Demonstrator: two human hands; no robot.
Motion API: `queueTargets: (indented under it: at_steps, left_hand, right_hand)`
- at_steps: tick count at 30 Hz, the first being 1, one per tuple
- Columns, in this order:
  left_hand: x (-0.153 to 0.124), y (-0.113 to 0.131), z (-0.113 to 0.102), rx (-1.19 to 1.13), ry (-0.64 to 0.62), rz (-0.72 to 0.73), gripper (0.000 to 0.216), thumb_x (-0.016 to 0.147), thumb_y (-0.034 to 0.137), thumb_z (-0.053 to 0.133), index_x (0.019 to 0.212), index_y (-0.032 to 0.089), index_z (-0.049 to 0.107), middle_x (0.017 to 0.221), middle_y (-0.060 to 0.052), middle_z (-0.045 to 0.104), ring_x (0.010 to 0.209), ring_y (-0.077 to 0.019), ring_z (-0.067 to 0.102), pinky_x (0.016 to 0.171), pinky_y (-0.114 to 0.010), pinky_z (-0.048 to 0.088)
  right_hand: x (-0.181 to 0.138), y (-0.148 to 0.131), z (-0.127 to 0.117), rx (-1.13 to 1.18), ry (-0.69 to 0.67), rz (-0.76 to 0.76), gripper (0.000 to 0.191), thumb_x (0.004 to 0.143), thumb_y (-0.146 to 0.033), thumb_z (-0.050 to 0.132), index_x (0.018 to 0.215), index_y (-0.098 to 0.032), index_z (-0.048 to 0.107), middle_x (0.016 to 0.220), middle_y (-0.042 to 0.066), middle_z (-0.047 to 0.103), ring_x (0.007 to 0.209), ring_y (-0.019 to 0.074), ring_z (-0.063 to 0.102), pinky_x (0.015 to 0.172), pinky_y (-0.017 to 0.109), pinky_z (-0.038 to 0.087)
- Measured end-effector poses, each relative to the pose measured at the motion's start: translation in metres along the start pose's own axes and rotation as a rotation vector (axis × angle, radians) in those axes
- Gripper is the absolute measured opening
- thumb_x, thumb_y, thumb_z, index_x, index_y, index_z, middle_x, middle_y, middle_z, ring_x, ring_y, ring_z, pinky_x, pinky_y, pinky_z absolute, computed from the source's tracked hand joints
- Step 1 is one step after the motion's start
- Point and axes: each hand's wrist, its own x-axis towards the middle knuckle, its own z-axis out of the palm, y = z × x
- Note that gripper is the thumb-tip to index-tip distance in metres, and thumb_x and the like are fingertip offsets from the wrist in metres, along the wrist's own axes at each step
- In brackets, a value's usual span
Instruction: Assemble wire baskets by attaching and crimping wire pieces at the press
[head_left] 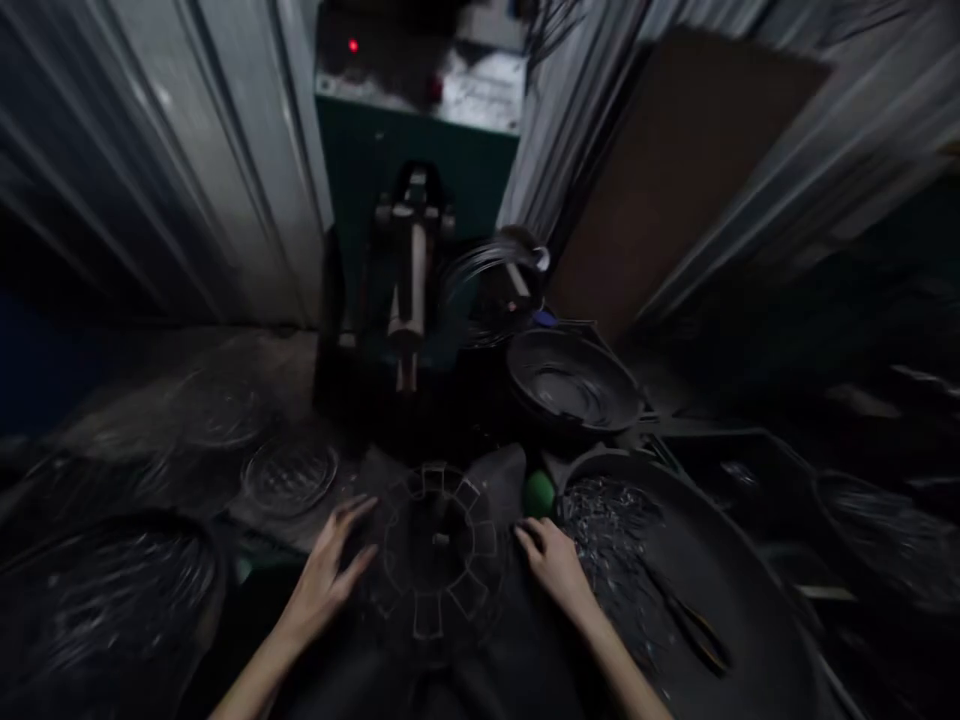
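Observation:
A round wire frame (471, 592) with a ring of box-shaped loops sits in front of me, over dark cloth. My left hand (330, 565) is at its left side, fingers spread and thumb apart, with nothing visible in it. On the opposite side, my right hand (559, 565) is near the frame's right edge, fingers bent but slightly apart. Dimness and blur hide whether either hand touches the wire. A green rounded object (538, 494) lies just beyond my right fingers.
To the right, a large shallow pan (750, 580) holds many small metal pieces (611, 520) and pliers (697, 630). Behind it stands a dark round basin (577, 380). A machine arm (409, 290) points toward me from a green cabinet (345, 170). Round wire grids (291, 475) lie left.

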Motion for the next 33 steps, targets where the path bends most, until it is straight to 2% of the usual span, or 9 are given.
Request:
queueTargets:
  at_steps: [4,8,10,13,16,20,25,29,33]
  left_hand:
    - [0.000,-0.008,0.018,0.007,0.066,-0.020,0.047,0.089,0.041,0.043,0.134,0.027,0.039,0.136,-0.008,0.046,0.129,-0.0258,0.042,0.108,-0.049,0.036]
    - [0.001,0.012,0.025,0.082,0.074,0.122,0.049,0.085,0.041,0.051,0.132,0.032,0.042,0.137,-0.008,0.046,0.127,-0.0293,0.045,0.101,-0.050,0.043]
    - [0.002,0.016,0.029,0.164,0.043,0.173,0.051,0.082,0.040,0.057,0.131,0.033,0.045,0.136,-0.008,0.047,0.126,-0.0301,0.047,0.098,-0.048,0.047]
    - [0.000,0.011,0.038,0.319,0.018,0.283,0.055,0.080,0.037,0.061,0.131,0.035,0.043,0.133,-0.006,0.051,0.125,-0.0291,0.048,0.095,-0.047,0.050]
    - [-0.003,0.000,0.044,0.416,0.033,0.369,0.061,0.078,0.035,0.062,0.134,0.036,0.038,0.130,-0.005,0.055,0.123,-0.0283,0.049,0.093,-0.045,0.051]
    - [-0.004,-0.007,0.045,0.427,0.066,0.362,0.059,0.079,0.035,0.060,0.134,0.035,0.037,0.126,-0.004,0.058,0.121,-0.0276,0.052,0.091,-0.041,0.052]
    - [0.006,-0.007,0.039,0.435,0.009,0.351,0.059,0.078,0.037,0.061,0.133,0.036,0.039,0.125,-0.003,0.059,0.118,-0.0265,0.054,0.089,-0.037,0.053]
    - [0.016,-0.008,0.037,0.489,-0.008,0.432,0.059,0.077,0.037,0.062,0.132,0.031,0.042,0.121,-0.003,0.061,0.116,-0.0240,0.055,0.084,-0.032,0.056]
    - [0.016,-0.011,0.038,0.527,-0.036,0.458,0.059,0.076,0.036,0.063,0.131,0.029,0.044,0.122,-0.003,0.061,0.117,-0.0230,0.055,0.085,-0.031,0.055]
  right_hand:
    - [0.066,0.014,-0.049,0.018,0.249,-0.091,0.025,0.088,-0.034,0.045,0.087,-0.021,0.066,0.089,0.007,0.070,0.083,0.0227,0.067,0.075,0.036,0.053]
    - [0.181,-0.019,-0.116,-0.051,0.496,-0.220,0.024,0.086,-0.034,0.051,0.091,-0.015,0.065,0.094,0.011,0.068,0.088,0.0214,0.064,0.080,0.032,0.048]
    - [0.236,-0.036,-0.145,-0.205,0.495,-0.207,0.024,0.086,-0.029,0.051,0.097,-0.011,0.064,0.099,0.013,0.067,0.092,0.0209,0.062,0.083,0.030,0.045]
    - [0.292,-0.033,-0.164,-0.484,0.305,-0.010,0.037,0.096,-0.031,0.035,0.121,-0.012,0.053,0.122,0.016,0.057,0.111,0.0209,0.053,0.087,0.028,0.040]
    - [0.306,0.003,-0.140,-0.569,0.056,0.190,0.037,0.098,-0.033,0.035,0.125,-0.012,0.049,0.122,0.015,0.055,0.110,0.0208,0.053,0.086,0.032,0.043]
    - [0.288,0.067,-0.075,-0.567,-0.300,0.410,0.031,0.089,-0.033,0.057,0.114,-0.015,0.056,0.113,0.008,0.058,0.095,0.0195,0.059,0.081,0.040,0.051]
    - [0.289,0.114,-0.027,-0.454,-0.627,0.468,0.031,0.090,-0.033,0.055,0.116,-0.016,0.055,0.113,0.008,0.057,0.094,0.0188,0.059,0.079,0.038,0.052]
    - [0.309,0.125,-0.022,-0.379,-0.720,0.470,0.031,0.090,-0.034,0.055,0.116,-0.016,0.055,0.114,0.008,0.057,0.095,0.0195,0.059,0.080,0.039,0.051]
    - [0.318,0.131,-0.023,-0.334,-0.654,0.421,0.031,0.090,-0.034,0.056,0.114,-0.015,0.056,0.113,0.007,0.057,0.095,0.0196,0.059,0.080,0.039,0.051]
